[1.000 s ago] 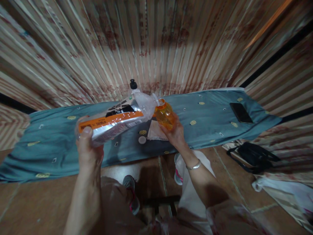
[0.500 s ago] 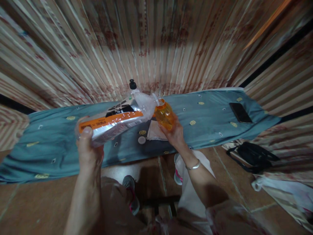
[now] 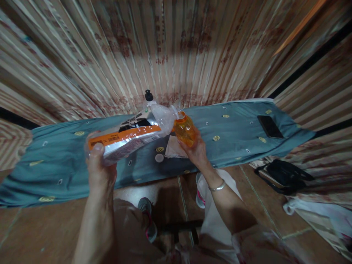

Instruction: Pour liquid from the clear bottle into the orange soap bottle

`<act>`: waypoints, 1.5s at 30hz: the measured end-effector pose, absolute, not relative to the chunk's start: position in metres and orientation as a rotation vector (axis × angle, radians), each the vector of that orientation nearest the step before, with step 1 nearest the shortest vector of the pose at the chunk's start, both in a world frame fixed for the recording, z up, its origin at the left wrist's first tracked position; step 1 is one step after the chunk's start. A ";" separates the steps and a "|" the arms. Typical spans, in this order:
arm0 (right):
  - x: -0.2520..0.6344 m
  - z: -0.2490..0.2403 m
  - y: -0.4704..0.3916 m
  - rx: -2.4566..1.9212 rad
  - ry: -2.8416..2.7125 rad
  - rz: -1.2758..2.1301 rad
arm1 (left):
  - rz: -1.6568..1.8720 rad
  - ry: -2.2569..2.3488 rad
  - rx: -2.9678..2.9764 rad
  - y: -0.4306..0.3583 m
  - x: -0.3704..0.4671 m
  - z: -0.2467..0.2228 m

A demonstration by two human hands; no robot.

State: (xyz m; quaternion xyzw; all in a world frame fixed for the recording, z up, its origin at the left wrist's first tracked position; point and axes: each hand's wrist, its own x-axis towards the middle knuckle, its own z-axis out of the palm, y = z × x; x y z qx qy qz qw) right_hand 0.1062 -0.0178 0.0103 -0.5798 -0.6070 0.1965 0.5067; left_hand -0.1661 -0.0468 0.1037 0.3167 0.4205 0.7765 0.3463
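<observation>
My left hand (image 3: 100, 163) is wrapped round the base of a large clear bottle (image 3: 129, 137) with an orange and silver label. The bottle is tilted, its neck pointing right. Its mouth meets the open top of a small orange bottle (image 3: 186, 131), which my right hand (image 3: 198, 152) grips from the right. Whether liquid is passing between them is too small to tell. A black cap (image 3: 149, 95) on another container shows behind the large bottle. Below the bottles, a white round lid (image 3: 159, 158) and a pale folded cloth (image 3: 176, 147) lie on the teal cloth.
The teal cloth (image 3: 233, 135) covers a long narrow table before a patterned curtain (image 3: 165, 55). A black phone (image 3: 270, 126) lies at its right end. A black bag (image 3: 287, 174) is at the lower right, near a white plastic bag (image 3: 316, 211).
</observation>
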 end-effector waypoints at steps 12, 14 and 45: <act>0.106 0.012 -0.017 -1.378 -1.461 0.469 | 2.003 1.090 0.827 -0.045 -0.170 0.101; 0.106 0.012 -0.018 -1.369 -1.464 0.467 | 1.999 1.087 0.827 -0.044 -0.170 0.100; 0.105 0.011 -0.017 -1.380 -1.459 0.462 | 1.998 1.089 0.814 -0.044 -0.171 0.101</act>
